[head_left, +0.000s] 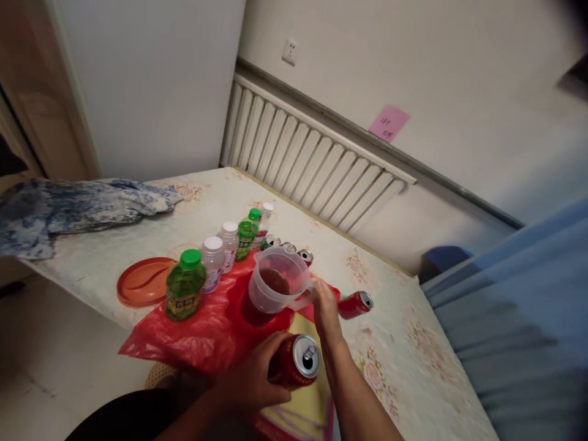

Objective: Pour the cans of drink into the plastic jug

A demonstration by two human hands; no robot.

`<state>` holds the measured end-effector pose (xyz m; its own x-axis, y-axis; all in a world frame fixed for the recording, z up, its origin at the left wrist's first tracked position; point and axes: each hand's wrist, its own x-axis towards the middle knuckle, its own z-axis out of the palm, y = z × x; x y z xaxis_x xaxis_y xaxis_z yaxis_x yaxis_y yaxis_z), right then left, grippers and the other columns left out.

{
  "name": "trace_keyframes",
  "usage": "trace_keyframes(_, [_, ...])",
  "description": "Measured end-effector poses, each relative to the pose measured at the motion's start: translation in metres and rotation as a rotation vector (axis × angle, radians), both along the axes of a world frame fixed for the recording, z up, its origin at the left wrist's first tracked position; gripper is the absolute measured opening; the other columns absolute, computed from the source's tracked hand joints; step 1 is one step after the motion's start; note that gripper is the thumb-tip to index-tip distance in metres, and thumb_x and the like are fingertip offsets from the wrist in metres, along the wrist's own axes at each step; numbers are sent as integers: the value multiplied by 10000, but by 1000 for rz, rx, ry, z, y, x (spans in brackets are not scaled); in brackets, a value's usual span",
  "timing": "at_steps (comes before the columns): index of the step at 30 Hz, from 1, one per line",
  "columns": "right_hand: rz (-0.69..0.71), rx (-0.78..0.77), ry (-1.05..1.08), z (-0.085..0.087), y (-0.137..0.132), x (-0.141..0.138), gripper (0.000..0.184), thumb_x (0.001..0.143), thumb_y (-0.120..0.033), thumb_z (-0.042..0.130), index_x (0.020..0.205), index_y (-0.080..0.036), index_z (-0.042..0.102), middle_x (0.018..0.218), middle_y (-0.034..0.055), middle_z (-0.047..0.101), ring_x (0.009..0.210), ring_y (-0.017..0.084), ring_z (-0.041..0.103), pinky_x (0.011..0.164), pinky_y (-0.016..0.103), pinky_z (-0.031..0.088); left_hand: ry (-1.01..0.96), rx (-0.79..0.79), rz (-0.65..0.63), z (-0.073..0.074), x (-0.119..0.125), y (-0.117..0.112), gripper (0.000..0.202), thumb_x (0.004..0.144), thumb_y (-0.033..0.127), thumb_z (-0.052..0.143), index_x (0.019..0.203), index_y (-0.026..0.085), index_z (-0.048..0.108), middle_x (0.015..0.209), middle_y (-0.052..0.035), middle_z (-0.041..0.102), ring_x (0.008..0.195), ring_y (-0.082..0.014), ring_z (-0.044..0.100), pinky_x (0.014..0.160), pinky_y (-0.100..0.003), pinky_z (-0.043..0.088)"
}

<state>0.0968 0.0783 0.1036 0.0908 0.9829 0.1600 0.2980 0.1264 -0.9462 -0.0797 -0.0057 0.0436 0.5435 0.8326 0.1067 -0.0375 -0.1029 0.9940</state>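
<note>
1 red can [283, 367]: gripped in left hand [255, 380]; long axis tilted, opened top toward 3 o'clock. 1 jug [261, 295]: between 11 and 12 o'clock from can; right hand [325, 301] gripping 4 o'clock handle [300, 304].

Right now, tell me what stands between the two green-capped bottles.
Two white-capped bottles stand between the near green-capped bottle and the far green-capped bottle, in the head view.

Left grip [257, 378] holds a can [296, 362], right grip [326, 308] a jug [266, 296].
</note>
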Motion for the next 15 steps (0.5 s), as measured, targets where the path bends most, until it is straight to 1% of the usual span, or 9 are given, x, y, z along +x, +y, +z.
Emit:
trace_keyframes(2, [-80, 24, 61, -1, -15, 17, 390, 879, -547, 429, 974, -205, 591, 947, 43, 661, 881, 171, 604, 795, 292, 487, -12, 11, 21, 2, 7, 2, 831, 561, 128, 704, 1340, 240, 438, 1370, -72, 519, 1263, -304, 475, 1081, -437, 375])
trace_keyframes(4, [-156, 17, 142, -5, -37, 33, 427, 864, -550, 485, 1075, -192, 583, 966, 62, 681, 904, 201, 634, 799, 324, 504, 0, 17, 57, 3, 13, 3, 806, 563, 119, 686, 1325, 226, 448, 1349, -75, 542, 1251, -298, 491, 1074, -437, 384])
trace_keyframes(5, [-162, 0, 178, -8, -51, 40, 433, 858, -541, 511, 1102, -188, 573, 968, 68, 686, 900, 209, 646, 799, 336, 510, 14, 21, 81, 2, 15, 3, 801, 565, 121, 685, 1325, 219, 448, 1351, -79, 543, 1253, -298, 491, 1075, -442, 383])
trace_keyframes(8, [-78, -55, 259, -11, -94, 48, 430, 812, -471, 614, 1127, -181, 568, 983, 86, 695, 896, 232, 666, 807, 364, 523, 5, 23, 133, 2, 23, -1, 812, 594, 165, 708, 1353, 193, 422, 1380, -103, 522, 1272, -304, 478, 1082, -453, 374])
trace_keyframes(11, [67, -59, 275, -4, -130, 42, 553, 686, -349, 742, 1187, -197, 565, 1105, 97, 679, 1006, 270, 650, 866, 387, 520, -32, 25, 160, 5, 33, -9, 804, 622, 233, 746, 1357, 173, 425, 1366, -121, 535, 1278, -316, 473, 1078, -450, 378])
trace_keyframes(13, [129, -48, 234, 4, -146, 37, 637, 632, -254, 762, 1234, -217, 554, 1209, 87, 641, 1053, 276, 633, 895, 388, 513, -39, 29, 169, 10, 42, -16, 797, 624, 278, 776, 1342, 176, 444, 1348, -117, 551, 1268, -318, 484, 1072, -444, 386])
trace_keyframes(15, [117, -34, 172, 11, -156, 33, 673, 609, -175, 743, 1251, -229, 549, 1253, 70, 619, 1085, 273, 616, 909, 381, 508, -52, 35, 163, 15, 51, -23, 795, 624, 327, 797, 1327, 177, 456, 1332, -116, 562, 1250, -316, 502, 1060, -434, 403])
